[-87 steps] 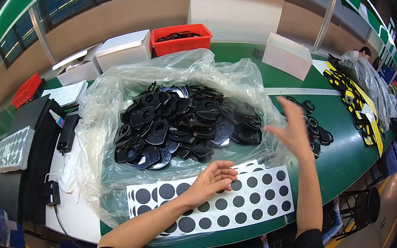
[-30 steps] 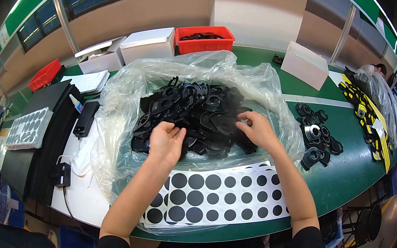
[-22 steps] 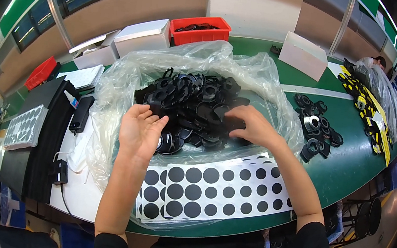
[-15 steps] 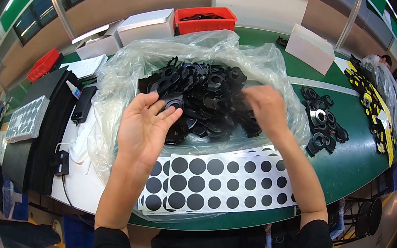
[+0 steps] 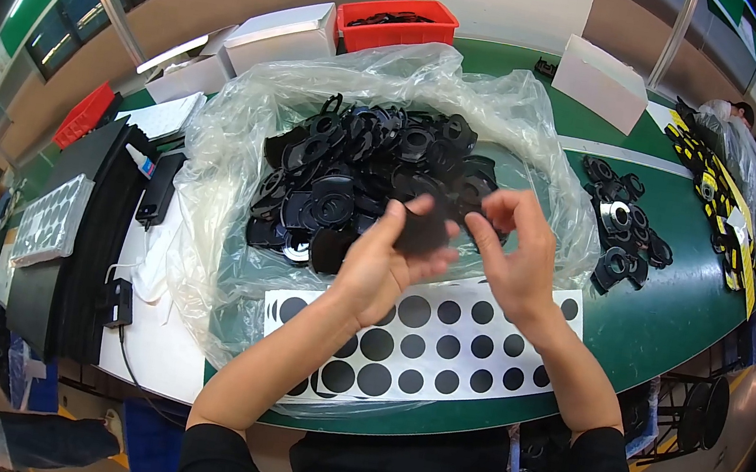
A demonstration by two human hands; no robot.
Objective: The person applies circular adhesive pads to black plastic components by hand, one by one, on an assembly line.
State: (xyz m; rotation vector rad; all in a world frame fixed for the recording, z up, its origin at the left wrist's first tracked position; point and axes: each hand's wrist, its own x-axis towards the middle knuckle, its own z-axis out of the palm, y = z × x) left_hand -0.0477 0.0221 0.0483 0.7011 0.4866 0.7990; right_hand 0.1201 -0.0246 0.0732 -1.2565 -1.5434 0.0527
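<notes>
A black, flat plastic part (image 5: 424, 231), smeared by motion, rests in my left hand (image 5: 378, 270) between the thumb and the fingers. To its right, my right hand (image 5: 522, 265) hovers with bent fingers and the thumb apart from them; I see nothing clearly held there. Beyond both hands lies a heap of black ring-shaped plastic parts (image 5: 335, 197) on a clear plastic bag (image 5: 207, 156). White sheets of round black stickers (image 5: 445, 379) lie below my hands, along the near table edge.
More black parts (image 5: 623, 225) lie on the green table (image 5: 675, 304) at right. Behind the bag stand a red bin (image 5: 394, 38) and white boxes (image 5: 282, 37), (image 5: 599, 84). Black foam sheets (image 5: 65, 290) are stacked at left; yellow-and-black pieces (image 5: 713, 194) lie far right.
My left hand has moved right, from an open palm to holding the black part. My right hand has come back from the heap, nearer to the left hand.
</notes>
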